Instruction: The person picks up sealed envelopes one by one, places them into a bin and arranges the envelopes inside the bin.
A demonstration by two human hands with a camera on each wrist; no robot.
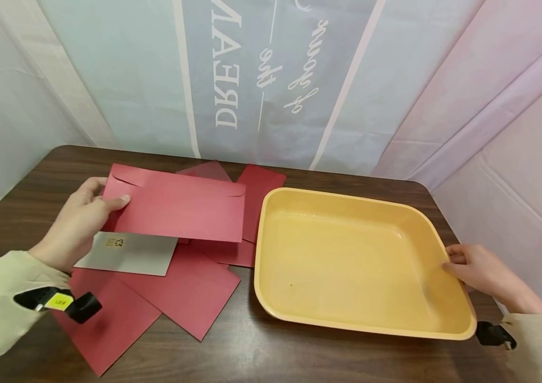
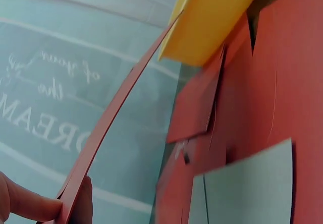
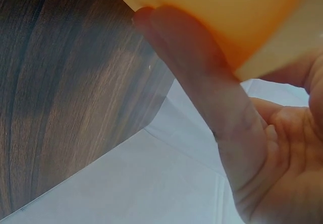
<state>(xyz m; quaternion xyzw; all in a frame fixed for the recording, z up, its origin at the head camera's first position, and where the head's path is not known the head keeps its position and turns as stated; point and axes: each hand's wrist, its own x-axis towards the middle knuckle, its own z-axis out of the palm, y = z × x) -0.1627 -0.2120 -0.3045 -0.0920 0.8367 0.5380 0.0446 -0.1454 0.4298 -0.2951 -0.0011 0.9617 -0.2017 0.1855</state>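
Observation:
My left hand (image 1: 81, 218) pinches a red envelope (image 1: 180, 205) by its left end, thumb on top, and holds it above other envelopes. In the left wrist view the held envelope (image 2: 116, 108) appears nearly edge-on. Beneath it, a white envelope (image 1: 132, 255) with a small gold mark lies on several red envelopes (image 1: 189, 292) spread over the table. To the right, my right hand (image 1: 486, 274) grips the right rim of a yellow tray (image 1: 347, 266), which has no envelopes inside. The right wrist view shows fingers (image 3: 202, 67) against the tray's outer wall.
The dark wooden table (image 1: 251, 351) carries everything. A light blue printed cloth (image 1: 271, 80) hangs behind its back edge, and pale cloth (image 1: 529, 175) hangs at the right side. Red envelopes (image 1: 261, 191) lie close against the tray's left side.

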